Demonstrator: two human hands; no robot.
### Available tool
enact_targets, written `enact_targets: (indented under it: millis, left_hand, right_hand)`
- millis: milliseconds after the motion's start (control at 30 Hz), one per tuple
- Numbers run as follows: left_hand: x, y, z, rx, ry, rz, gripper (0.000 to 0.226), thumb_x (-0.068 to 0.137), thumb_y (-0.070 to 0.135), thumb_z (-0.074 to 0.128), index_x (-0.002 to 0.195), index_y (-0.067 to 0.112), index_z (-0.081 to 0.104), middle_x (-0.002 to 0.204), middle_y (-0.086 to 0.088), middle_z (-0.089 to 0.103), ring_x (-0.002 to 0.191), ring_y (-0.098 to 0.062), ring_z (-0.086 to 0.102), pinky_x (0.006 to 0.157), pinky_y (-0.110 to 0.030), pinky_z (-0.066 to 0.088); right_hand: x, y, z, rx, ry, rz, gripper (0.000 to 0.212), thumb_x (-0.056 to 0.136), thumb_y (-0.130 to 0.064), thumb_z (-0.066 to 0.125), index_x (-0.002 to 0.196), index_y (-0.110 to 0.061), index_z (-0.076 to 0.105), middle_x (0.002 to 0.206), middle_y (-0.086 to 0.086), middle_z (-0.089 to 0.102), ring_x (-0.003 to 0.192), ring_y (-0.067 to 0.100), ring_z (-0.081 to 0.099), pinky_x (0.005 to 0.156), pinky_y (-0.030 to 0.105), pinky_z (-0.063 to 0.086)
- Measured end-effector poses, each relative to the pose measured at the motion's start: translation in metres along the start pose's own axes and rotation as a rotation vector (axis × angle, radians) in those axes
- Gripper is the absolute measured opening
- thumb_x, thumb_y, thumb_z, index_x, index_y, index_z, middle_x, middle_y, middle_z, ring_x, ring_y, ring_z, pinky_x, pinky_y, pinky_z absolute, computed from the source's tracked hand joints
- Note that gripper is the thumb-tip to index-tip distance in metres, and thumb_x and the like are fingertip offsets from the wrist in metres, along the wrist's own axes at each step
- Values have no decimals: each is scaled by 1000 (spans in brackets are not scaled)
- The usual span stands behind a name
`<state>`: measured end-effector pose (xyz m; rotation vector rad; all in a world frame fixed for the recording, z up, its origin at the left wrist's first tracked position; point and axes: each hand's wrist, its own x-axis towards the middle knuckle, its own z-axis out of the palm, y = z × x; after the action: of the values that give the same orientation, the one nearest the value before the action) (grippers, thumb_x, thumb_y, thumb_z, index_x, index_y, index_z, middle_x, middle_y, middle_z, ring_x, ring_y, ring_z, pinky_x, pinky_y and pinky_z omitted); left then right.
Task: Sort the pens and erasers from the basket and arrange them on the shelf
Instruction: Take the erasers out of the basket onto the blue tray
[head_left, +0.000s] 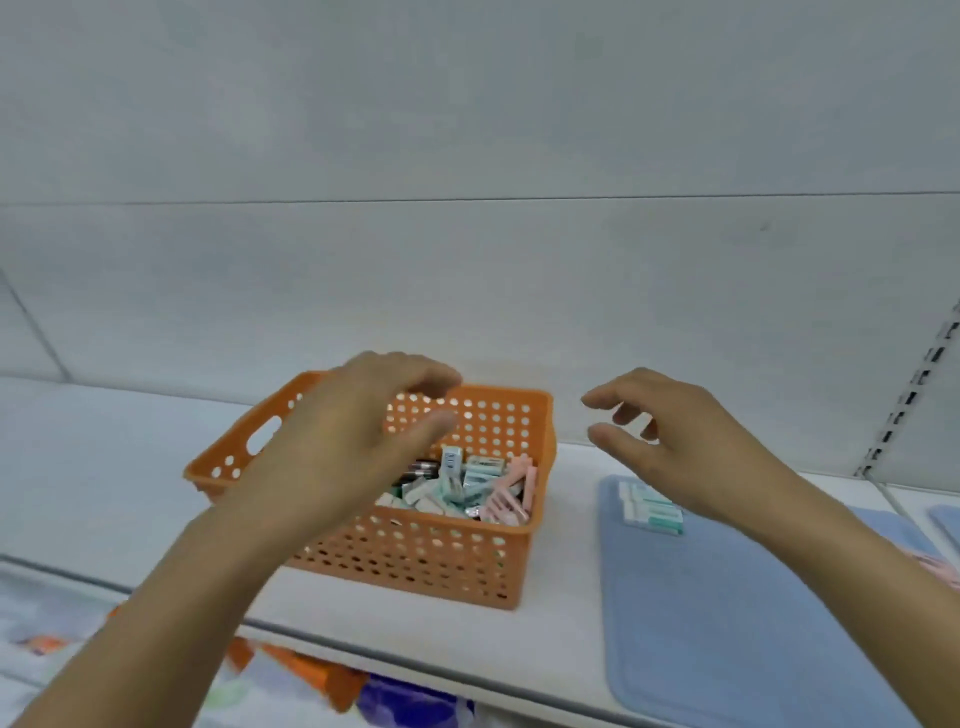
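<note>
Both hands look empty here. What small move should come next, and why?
Probably the left hand dips into the orange basket for another eraser: it hovers open above the mixed pile, while the right hand hangs open over the blue mat, where a few erasers already lie in a row.

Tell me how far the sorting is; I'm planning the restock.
Early. Done: a few green erasers lie on the blue mat. In hand: nothing; left hand hovers over the basket, right hand over the mat. Left: most basket items.
</note>
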<state>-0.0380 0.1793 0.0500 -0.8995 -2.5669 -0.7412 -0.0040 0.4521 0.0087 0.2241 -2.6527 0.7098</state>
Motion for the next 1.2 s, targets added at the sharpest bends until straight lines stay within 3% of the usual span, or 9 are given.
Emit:
enact_targets:
  millis: [67, 133, 200, 300, 400, 533, 733, 967, 1200]
  left_hand:
    - [12, -50, -17, 207, 57, -79, 42, 87, 48, 59, 125, 31, 59, 119, 14, 61, 118, -10, 49, 94, -33, 43]
    - [23, -97, -30, 430, -22, -323, 58, 89, 51, 58, 137, 19, 50, 136, -6, 55, 127, -28, 45, 100, -45, 41]
    - [29, -133, -31, 487, -221, -593, 62, 91, 54, 54, 138, 14, 47, 137, -11, 54, 120, -30, 52, 93, -41, 46]
    - [20, -161, -19, 186, -314, -718, 26, 96, 37, 54, 114, 18, 56, 113, -6, 66, 90, -22, 66, 71, -34, 53]
    - [-2, -175, -11, -68, -134, -717, 4, 97, 30, 50, 98, 27, 52, 97, 0, 66, 82, -21, 67, 65, -38, 56]
    - [-21, -179, -5, -127, 84, -632, 8, 96, 35, 49, 93, 28, 49, 91, 6, 65, 83, -23, 67, 79, -47, 56]
    - [-16, -173, -11, -109, 180, -548, 9, 97, 36, 46, 102, 29, 47, 92, 6, 62, 87, -25, 65, 82, -46, 54]
    - [-26, -176, -10, -90, 143, -562, 9, 97, 37, 45, 102, 29, 47, 93, 6, 63, 83, -23, 66, 79, -45, 56]
    - [-18, -180, -11, -126, 357, -456, 8, 97, 38, 47, 102, 34, 44, 89, 11, 57, 79, -17, 61, 73, -38, 52]
  right_hand:
    - [21, -13, 12, -129, -59, 132, 43, 90, -52, 53, 126, -29, 53, 110, -10, 60, 93, 9, 59, 81, 32, 49]
    - [36, -22, 27, -209, -131, 288, 55, 89, -62, 47, 130, -25, 47, 108, -2, 64, 97, 20, 61, 84, 36, 49]
    - [43, -26, 43, -188, -185, 386, 53, 90, -62, 45, 124, -22, 46, 99, 1, 67, 95, 23, 62, 84, 38, 50]
    - [43, -28, 61, -35, -149, 447, 32, 95, -38, 47, 118, -16, 46, 88, 2, 67, 84, 21, 64, 78, 38, 53]
    - [36, -30, 63, 89, -49, 430, 24, 92, -22, 47, 116, -20, 48, 65, -5, 67, 60, 6, 61, 58, 30, 48]
    - [26, -43, 61, 133, 132, 321, 27, 87, -29, 44, 114, -26, 50, 51, -6, 62, 42, 5, 53, 48, 26, 39]
    - [26, -58, 56, 157, 218, 286, 26, 91, -26, 46, 116, -30, 47, 56, -1, 64, 48, 14, 60, 48, 29, 48]
    - [13, -65, 58, 181, 205, 336, 27, 89, -27, 44, 115, -31, 48, 56, 5, 65, 49, 18, 63, 47, 34, 52]
    - [21, -63, 61, 162, 342, 231, 26, 94, -22, 46, 116, -36, 44, 61, -3, 67, 55, 12, 66, 52, 42, 57]
